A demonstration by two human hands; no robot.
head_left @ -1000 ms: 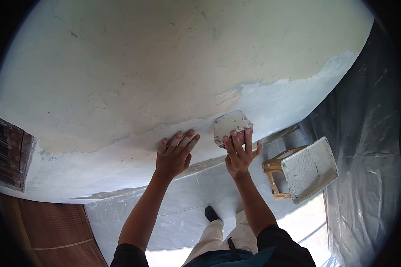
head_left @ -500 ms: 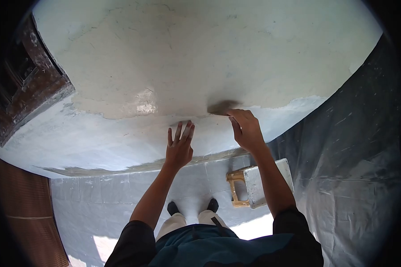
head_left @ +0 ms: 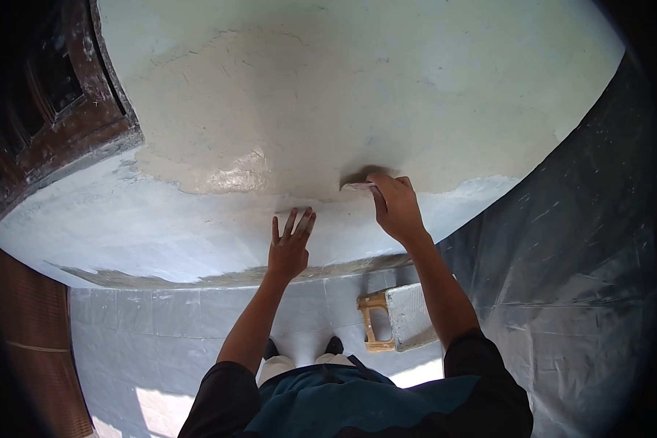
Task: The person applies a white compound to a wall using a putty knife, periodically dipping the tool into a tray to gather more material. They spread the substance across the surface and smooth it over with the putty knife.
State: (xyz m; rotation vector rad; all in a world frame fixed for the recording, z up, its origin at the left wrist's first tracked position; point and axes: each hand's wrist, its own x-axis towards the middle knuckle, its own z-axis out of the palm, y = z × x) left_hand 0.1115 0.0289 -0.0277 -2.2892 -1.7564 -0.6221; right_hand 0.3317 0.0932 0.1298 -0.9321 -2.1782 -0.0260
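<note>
My right hand (head_left: 398, 208) grips a thin pale sheet, which looks like sandpaper (head_left: 358, 187), against the wall (head_left: 270, 109). The sheet is seen almost edge-on, partly covered by my fingers, and a dark shadow falls above it. It sits near the ragged border where the beige upper coat meets the whiter lower band. To the left and slightly lower, my left hand (head_left: 290, 244) has its fingers spread, with the tips at the white band. Nothing is held in that hand.
A yellowish, paint-marked stool (head_left: 376, 321) with a whitish tray (head_left: 412, 317) stands on the grey floor (head_left: 190, 314) below my right arm. A brown wooden frame (head_left: 77, 120) borders the wall at left. Dark plastic sheeting (head_left: 562, 292) covers the right side.
My view has turned, so the wooden frame appears farther right and the stool farther left. My right hand has tilted the sheet, showing more of its pale face. My left hand remains spread.
</note>
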